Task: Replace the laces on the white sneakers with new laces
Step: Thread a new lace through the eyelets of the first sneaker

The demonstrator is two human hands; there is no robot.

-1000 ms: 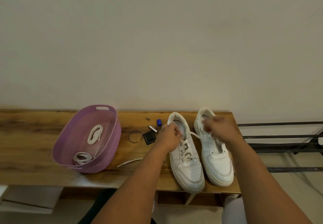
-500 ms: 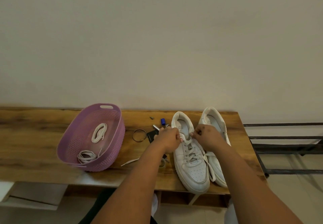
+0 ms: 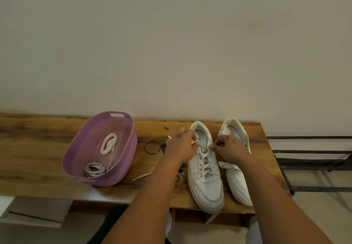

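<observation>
Wooden table point(image 3: 38, 154): both hands, left hand point(image 3: 181, 145) and right hand point(image 3: 227, 146), pinch sneaker's lace point(image 3: 204, 160).

Home interior, wooden bench point(image 3: 38, 148) against plain wall point(image 3: 171, 43), sneakers point(image 3: 205, 167)

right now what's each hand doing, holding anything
Left hand: fingers curled at the top of the laced sneaker, pinching its lace.
Right hand: curled, pinching the lace's other end at the same sneaker's top eyelets.
</observation>
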